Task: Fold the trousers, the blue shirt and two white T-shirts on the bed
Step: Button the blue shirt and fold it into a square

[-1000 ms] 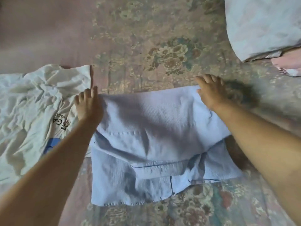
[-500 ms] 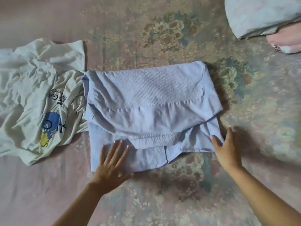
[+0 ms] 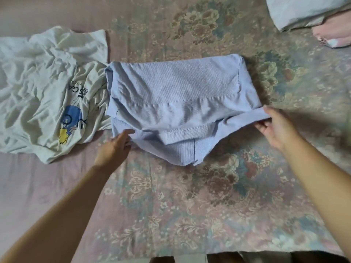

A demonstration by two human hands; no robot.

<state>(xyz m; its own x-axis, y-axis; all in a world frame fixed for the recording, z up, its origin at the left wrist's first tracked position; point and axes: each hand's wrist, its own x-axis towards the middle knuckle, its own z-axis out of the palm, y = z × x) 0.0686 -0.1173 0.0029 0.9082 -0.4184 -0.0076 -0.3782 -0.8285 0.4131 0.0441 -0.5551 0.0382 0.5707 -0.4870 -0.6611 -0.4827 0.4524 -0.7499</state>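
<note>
Pinching the near corners of the blue shirt (image 3: 176,103) on the bed (image 3: 190,205), my left hand (image 3: 114,149) grips the left corner and my right hand (image 3: 275,128) holds the right edge between thumb and fingers. Only the head view shows this. If I lift unevenly, the loose collar flap could slide and undo the fold, or the shirt could drag onto the crumpled white T-shirt (image 3: 43,88) touching its left side.

Looks to me like home bedroom: bed (image 3: 209,205) under floral cover, pillow (image 3: 303,10) at far right corner, folded pink cloth (image 3: 334,35) beside it, crumpled T-shirt (image 3: 38,92) and shirt (image 3: 176,88) lying on bed.
</note>
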